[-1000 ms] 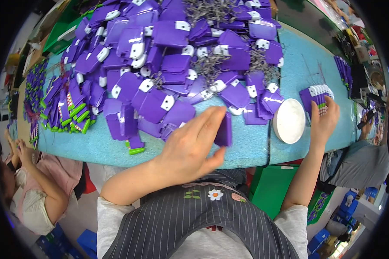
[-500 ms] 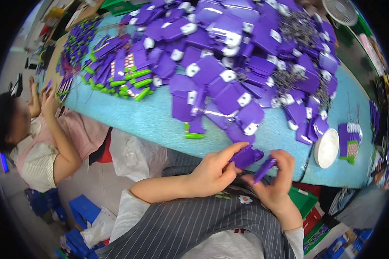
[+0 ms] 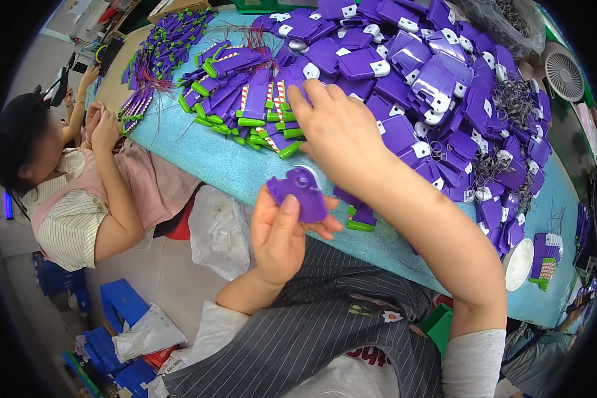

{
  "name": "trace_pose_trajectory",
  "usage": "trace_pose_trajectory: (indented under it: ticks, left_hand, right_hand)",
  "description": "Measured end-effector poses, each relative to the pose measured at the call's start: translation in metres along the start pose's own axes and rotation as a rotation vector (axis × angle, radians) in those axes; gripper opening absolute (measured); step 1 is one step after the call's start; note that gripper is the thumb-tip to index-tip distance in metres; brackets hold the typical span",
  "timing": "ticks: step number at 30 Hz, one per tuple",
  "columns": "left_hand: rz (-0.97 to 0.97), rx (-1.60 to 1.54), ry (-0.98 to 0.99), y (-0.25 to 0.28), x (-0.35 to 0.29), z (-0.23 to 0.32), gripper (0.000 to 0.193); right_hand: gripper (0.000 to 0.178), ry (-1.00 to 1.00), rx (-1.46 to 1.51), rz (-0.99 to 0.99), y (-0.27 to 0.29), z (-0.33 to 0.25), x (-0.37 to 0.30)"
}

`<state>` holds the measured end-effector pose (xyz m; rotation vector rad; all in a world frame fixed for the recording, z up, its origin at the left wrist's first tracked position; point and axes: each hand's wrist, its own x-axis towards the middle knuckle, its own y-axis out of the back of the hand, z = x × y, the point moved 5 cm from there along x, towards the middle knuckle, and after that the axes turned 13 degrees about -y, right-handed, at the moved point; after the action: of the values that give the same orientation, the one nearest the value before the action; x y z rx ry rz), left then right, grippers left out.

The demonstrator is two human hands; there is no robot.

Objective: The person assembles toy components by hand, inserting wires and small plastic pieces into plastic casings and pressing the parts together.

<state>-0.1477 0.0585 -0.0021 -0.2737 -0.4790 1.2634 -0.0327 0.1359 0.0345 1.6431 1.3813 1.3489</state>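
My left hand [image 3: 276, 242] holds a purple plastic casing half [image 3: 305, 199] with a rounded white end, its hollow inner side up. The thumb presses on its face. My right hand [image 3: 341, 129] reaches across to the far side, over the edge of a heap of slim purple parts with green ends [image 3: 252, 119]. Its fingers are apart and bent down over these parts; whether the fingertips touch one I cannot tell. One more slim purple part with a green end [image 3: 359, 224] lies on the table just right of my left hand.
A large pile of purple casings with white ends [image 3: 438, 73] covers the table's [image 3: 235, 174] far right, with metal rings [image 3: 514, 106] on it. A white bowl [image 3: 519, 264] and a fan [image 3: 564, 71] stand at right. Another person [image 3: 79, 192] sits at left.
My right hand has moved from beside my left hand out to the slim parts and no longer holds its purple piece. My left hand has turned up and moved left, holding a purple casing half.
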Motion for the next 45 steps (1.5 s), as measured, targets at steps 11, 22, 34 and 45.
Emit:
trace_pose_trajectory:
  ticks: [11, 22, 34, 45]
  left_hand:
    - [0.035, -0.201, 0.256, 0.003, -0.001, -0.025, 0.031]
    - [-0.343, -0.182, 0.597, -0.066, -0.031, -0.033, 0.029]
    - [-0.568, -0.432, 1.12, -0.101, -0.08, -0.082, 0.023]
    - [-0.419, -0.255, 0.464, -0.099, -0.047, -0.051, 0.029]
  right_hand:
    - [0.028, -0.062, 0.862, -0.239, 0.07, 0.035, -0.084]
    - [0.042, -0.783, 1.303, -0.158, 0.079, 0.084, -0.221]
    - [0.032, -0.805, 1.148, 0.09, 0.086, 0.085, -0.182]
    - [0.019, -0.512, 0.533, 0.241, 0.119, 0.065, -0.201]
